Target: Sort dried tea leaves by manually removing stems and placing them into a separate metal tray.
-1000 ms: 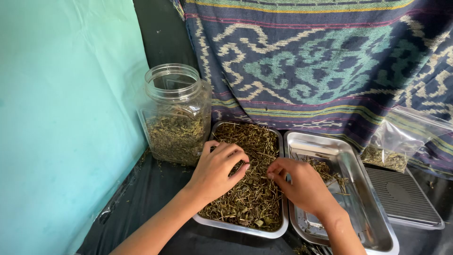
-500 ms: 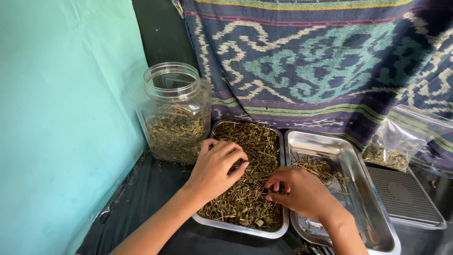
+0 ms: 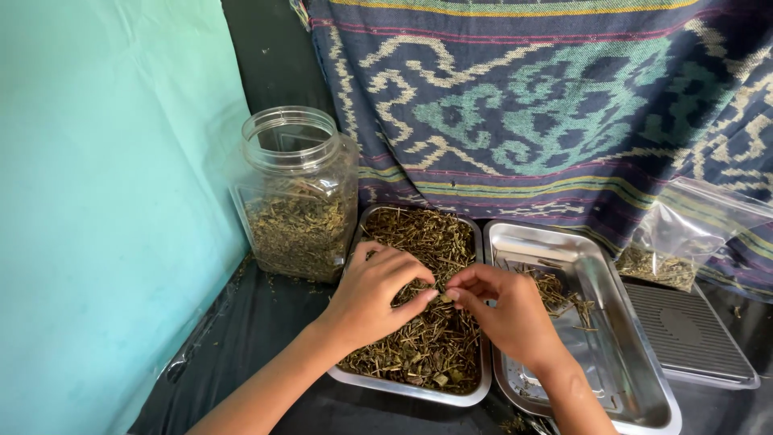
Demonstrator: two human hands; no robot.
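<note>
Both hands over left steel tray (image 3: 475, 385), full of dried herb stems (image 3: 419, 346). Left hand (image 3: 374, 294) cupped loose on pile, right hand (image 3: 503, 310) pinching a stem. Best: pinch light, lift clear, no spill. Right tray (image 3: 636, 379) nr empty.

Jar (image 3: 299, 197) behind-left of two trays (image 3: 419, 393) side by side — bag (image 3: 684, 242) far right (beside scale (image 3: 688, 330)).

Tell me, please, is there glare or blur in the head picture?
Head view: sharp overall; soft daylight; bright glare on the emptier steel tray and the clear plastic jar; both hands, left hand and right hand, show no motion blur.
</note>
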